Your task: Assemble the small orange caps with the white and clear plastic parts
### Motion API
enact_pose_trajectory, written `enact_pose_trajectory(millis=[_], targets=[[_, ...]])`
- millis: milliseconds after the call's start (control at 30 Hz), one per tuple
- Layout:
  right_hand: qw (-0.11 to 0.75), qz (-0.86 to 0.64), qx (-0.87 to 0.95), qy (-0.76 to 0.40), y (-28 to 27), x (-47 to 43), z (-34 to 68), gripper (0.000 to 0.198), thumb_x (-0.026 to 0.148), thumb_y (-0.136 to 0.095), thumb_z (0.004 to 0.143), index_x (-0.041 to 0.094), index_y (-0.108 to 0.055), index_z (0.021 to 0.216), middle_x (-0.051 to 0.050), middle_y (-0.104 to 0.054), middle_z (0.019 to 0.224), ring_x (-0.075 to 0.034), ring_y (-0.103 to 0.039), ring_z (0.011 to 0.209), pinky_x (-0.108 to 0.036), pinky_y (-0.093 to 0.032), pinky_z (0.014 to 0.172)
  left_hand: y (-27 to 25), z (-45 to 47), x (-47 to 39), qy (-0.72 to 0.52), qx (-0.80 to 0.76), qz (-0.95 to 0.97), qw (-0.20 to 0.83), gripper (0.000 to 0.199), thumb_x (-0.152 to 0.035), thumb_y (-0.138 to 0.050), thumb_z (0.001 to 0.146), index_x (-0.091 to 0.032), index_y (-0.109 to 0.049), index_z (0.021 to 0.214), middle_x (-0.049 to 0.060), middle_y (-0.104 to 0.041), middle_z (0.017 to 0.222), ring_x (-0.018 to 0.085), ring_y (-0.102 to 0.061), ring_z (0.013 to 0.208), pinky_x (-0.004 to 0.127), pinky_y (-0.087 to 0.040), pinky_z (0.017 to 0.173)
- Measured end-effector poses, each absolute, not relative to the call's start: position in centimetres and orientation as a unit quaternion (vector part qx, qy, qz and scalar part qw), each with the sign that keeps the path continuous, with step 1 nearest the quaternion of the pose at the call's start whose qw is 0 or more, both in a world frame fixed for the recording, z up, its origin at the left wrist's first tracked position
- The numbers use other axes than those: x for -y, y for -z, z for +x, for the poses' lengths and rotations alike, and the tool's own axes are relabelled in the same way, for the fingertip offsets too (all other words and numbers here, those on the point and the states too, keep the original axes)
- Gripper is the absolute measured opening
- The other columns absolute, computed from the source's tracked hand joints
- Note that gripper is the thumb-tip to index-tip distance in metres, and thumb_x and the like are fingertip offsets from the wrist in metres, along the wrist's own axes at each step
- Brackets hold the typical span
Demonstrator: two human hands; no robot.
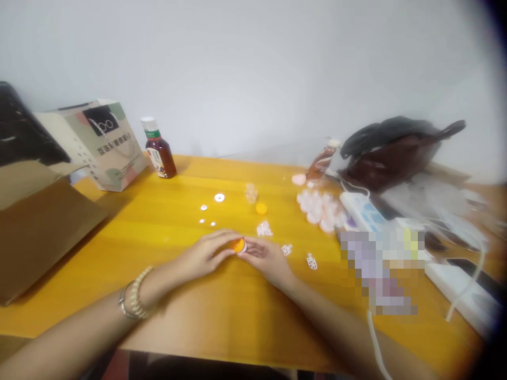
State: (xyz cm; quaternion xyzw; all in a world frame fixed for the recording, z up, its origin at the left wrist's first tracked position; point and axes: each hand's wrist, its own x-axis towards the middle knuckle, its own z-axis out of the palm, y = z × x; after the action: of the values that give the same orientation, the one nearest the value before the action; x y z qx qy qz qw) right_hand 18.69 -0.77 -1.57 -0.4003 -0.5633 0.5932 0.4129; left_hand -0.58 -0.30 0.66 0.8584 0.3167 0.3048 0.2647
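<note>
Between the fingertips of my left hand (216, 250) and my right hand (263, 257) is a small round orange piece with a white rim (239, 245). Both hands grip it from opposite sides, just above the table. Beyond them lie a second orange round piece (261, 208) and a clear plastic piece (251, 193). Several white cut-out shapes (264, 228) are spread near my right hand, one of them (312, 261) farther right. A white ring (219, 197) and several smaller white discs (203, 207) lie ahead of my left hand.
A cardboard box (47, 227) and a paper bag (113, 142) stand left, beside a dark red bottle (160, 153). On the right are a heap of pale round pieces (319, 208), a tilted brown bottle (321, 162), a dark bag (396, 153), power strips (362, 211) and cables.
</note>
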Motion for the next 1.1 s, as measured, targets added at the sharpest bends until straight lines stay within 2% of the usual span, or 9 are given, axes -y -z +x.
enact_pose_trajectory(millis=[233, 600, 1100], targets=[[0.422, -0.415, 0.534, -0.603, 1.74, 0.93, 18.46, 0.036, 0.03, -0.074, 0.06, 0.019, -0.061, 0.091, -0.002, -0.068, 0.077, -0.014, -0.064, 0.075, -0.033, -0.05, 0.082, -0.38, -0.93, -0.01, -0.29, -0.302, 0.867, 0.27, 0.035, -0.02, -0.046, 0.087, -0.021, -0.049, 0.122, 0.01, -0.056, 0.116, 0.02, -0.053, 0.104, 0.037, -0.043, 0.091], [0.413, -0.407, 0.511, -0.635, 1.83, 0.98, 18.52, 0.035, 0.027, -0.076, 0.056, 0.019, -0.061, 0.087, 0.001, -0.066, 0.071, -0.013, -0.064, 0.071, -0.03, -0.051, 0.079, -0.73, -1.11, -0.03, -0.273, -0.27, 0.882, 0.274, 0.037, -0.013, -0.043, 0.086, -0.022, -0.049, 0.122, 0.009, -0.056, 0.118, 0.019, -0.054, 0.106, 0.036, -0.044, 0.091], [0.409, -0.409, 0.509, -0.637, 1.89, 1.04, 18.36, 0.033, 0.027, -0.079, 0.053, 0.019, -0.059, 0.078, 0.001, -0.067, 0.071, -0.013, -0.063, 0.07, -0.03, -0.05, 0.078, -0.3, -0.99, 0.25, -0.243, -0.324, 0.892, 0.201, 0.032, -0.022, -0.045, 0.087, -0.02, -0.05, 0.119, 0.008, -0.059, 0.097, 0.018, -0.057, 0.086, 0.031, -0.047, 0.077]])
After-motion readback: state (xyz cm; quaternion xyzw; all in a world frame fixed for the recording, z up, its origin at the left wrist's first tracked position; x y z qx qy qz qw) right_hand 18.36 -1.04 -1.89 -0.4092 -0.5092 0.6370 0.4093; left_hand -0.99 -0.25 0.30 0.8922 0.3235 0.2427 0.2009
